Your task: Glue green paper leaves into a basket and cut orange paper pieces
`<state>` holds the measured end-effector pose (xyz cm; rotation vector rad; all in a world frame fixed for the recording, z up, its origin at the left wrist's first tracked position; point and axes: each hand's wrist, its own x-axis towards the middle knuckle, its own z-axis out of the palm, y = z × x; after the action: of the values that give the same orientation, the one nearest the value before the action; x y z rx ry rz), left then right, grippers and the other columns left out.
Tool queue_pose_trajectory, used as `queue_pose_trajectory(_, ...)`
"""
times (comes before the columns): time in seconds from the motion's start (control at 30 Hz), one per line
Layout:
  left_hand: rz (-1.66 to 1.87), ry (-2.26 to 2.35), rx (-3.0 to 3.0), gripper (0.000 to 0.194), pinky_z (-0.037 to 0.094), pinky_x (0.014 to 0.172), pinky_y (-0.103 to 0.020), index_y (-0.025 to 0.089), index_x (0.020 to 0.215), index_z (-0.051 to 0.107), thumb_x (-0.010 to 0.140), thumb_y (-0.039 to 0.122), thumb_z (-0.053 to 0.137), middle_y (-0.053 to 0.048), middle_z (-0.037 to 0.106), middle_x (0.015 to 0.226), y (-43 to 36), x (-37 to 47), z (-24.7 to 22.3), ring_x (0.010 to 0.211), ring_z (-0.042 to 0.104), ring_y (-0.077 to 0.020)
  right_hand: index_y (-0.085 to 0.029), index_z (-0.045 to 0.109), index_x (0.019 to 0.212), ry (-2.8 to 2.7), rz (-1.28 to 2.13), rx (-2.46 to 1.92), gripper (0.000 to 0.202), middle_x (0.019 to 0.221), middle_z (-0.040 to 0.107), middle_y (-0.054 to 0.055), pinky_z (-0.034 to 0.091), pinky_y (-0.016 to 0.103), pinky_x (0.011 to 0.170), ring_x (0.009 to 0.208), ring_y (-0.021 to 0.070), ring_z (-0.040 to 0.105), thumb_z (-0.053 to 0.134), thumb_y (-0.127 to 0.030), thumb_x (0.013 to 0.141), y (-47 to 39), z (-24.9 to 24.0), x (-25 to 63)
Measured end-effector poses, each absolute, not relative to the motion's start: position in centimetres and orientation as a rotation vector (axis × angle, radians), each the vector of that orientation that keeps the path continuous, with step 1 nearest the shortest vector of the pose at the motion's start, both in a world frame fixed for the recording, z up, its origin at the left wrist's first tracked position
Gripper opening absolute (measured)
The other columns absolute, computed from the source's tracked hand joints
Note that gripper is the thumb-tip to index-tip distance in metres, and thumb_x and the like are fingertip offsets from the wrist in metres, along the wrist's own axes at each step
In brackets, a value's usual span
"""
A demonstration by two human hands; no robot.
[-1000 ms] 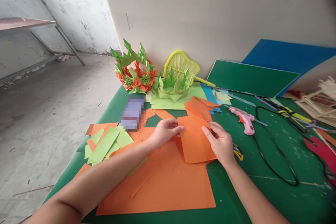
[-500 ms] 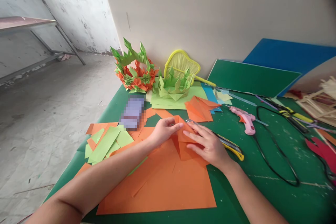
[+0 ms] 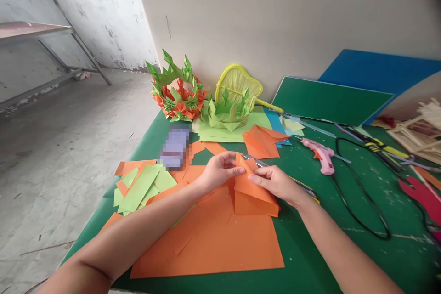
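Observation:
My left hand (image 3: 222, 169) pinches the upper left edge of a folded piece of orange paper (image 3: 255, 200), thumb in front and fingers behind. On the other side, my right hand (image 3: 274, 181) grips a raised flap of the same piece between thumb and fingers. The folded paper stands partly lifted over a large orange sheet (image 3: 210, 248) lying flat on the green table. A utility knife (image 3: 305, 186) with a yellow edge lies behind my right hand, partly hidden by it. Just beyond sits another folded orange paper piece (image 3: 262, 142).
A light green paper crown (image 3: 229, 117) and a taller green-and-orange one (image 3: 177, 96) stand at the back. Green paper scraps (image 3: 141, 190) lie left, below a blurred phone-like object (image 3: 175, 147). A pink glue gun (image 3: 322, 156) with a black cord, pliers (image 3: 379, 151) and red pieces lie right.
My right hand has gone from lying spread on the orange paper to pinching its flap. The paper's right side has lifted and turned up. My left hand keeps its hold.

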<state>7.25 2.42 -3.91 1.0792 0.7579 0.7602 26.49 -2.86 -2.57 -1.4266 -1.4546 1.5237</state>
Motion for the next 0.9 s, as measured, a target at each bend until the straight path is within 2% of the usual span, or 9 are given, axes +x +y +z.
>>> queue_pose_trajectory(0.1,0.808,0.796,1.097,0.053,0.048,0.077,-0.025,0.017,0.109,0.061,0.062,0.027,0.084,0.001,0.063,0.082,2.6,6.9,-4.3,0.073,0.062,-0.0088,-0.015,0.065,0.066,-1.38,1.519,-1.445,0.04,0.056,0.057,-0.003,0.036,0.023,0.048,0.053,0.0109,0.049,0.07,-0.055,0.071,-2.3,-3.1,26.1)
queue_pose_trajectory(0.27,0.818,0.829,1.084,0.054,0.048,0.072,-0.024,0.018,0.11,0.055,0.064,0.029,0.082,0.003,0.061,0.08,2.7,6.7,-4.9,0.07,0.06,-0.0081,-0.016,0.071,0.079,-1.176,1.559,-1.345,0.036,0.07,0.069,0.002,0.049,0.03,0.059,0.064,0.0183,0.062,0.075,-0.05,0.068,-2.5,-4.4,25.7)
queue_pose_trajectory(0.4,0.804,0.827,1.087,0.049,0.047,0.067,-0.023,0.018,0.1,0.051,0.065,0.032,0.082,0.003,0.062,0.076,2.5,7.0,-5.3,0.067,0.06,-0.0085,-0.017,0.074,0.089,-1.033,1.621,-1.276,0.037,0.081,0.074,0.005,0.053,0.037,0.072,0.074,0.0233,0.069,0.077,-0.046,0.068,-3.0,-4.8,25.8)
queue_pose_trajectory(0.6,0.878,0.748,1.198,0.038,0.047,0.074,-0.024,0.016,0.086,0.053,0.066,0.03,0.081,0.0,0.062,0.084,2.4,7.2,-5.5,0.073,0.058,-0.0085,-0.017,0.074,0.093,-1.049,1.623,-1.26,0.034,0.088,0.075,0.005,0.053,0.037,0.079,0.084,0.0235,0.069,0.079,-0.04,0.068,-2.8,-5.1,26.1)
queue_pose_trajectory(0.9,0.889,0.819,1.302,0.031,0.046,0.071,-0.023,0.017,0.08,0.054,0.069,0.033,0.078,0.0,0.061,0.081,2.2,7.3,-5.6,0.073,0.059,-0.0099,-0.017,0.074,0.097,-1.093,1.584,-1.284,0.04,0.085,0.074,0.005,0.053,0.035,0.075,0.083,0.0233,0.067,0.078,-0.044,0.068,-2.9,-5.2,26.0)
